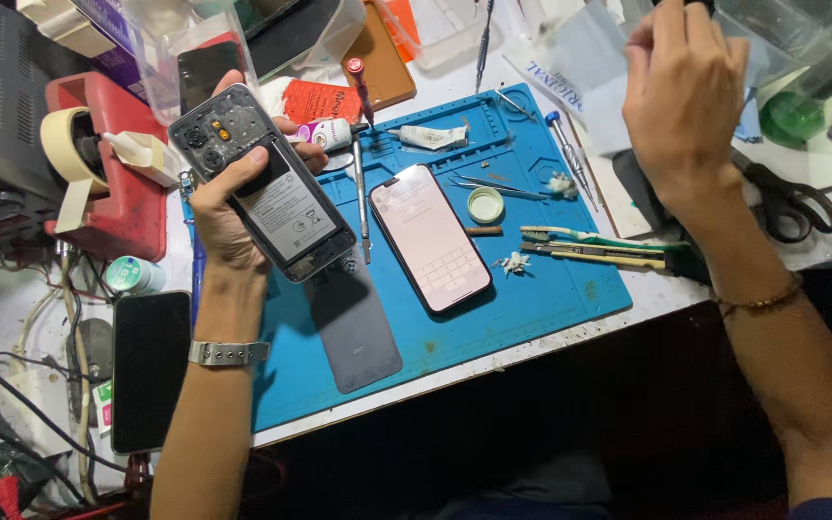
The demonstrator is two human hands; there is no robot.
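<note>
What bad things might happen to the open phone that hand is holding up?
The left hand grips the opened phone in the air by its edges, so it might slip and fall onto the blue mat. Its battery and inner parts are bare, and a thumb resting there could smudge or press them. The right hand reaches away among clutter and may knock the scissors.

white workbench (pixel 671 289), blue silicone repair mat (pixel 532 308) on it, lit phone (pixel 430 238) face up on mat, grey back cover (pixel 353 323), white cap (pixel 484 204), tweezers (pixel 488 185), toothbrush (pixel 589 236), black scissors (pixel 792 204) off mat, dark phone (pixel 149 371) at left edge
</note>
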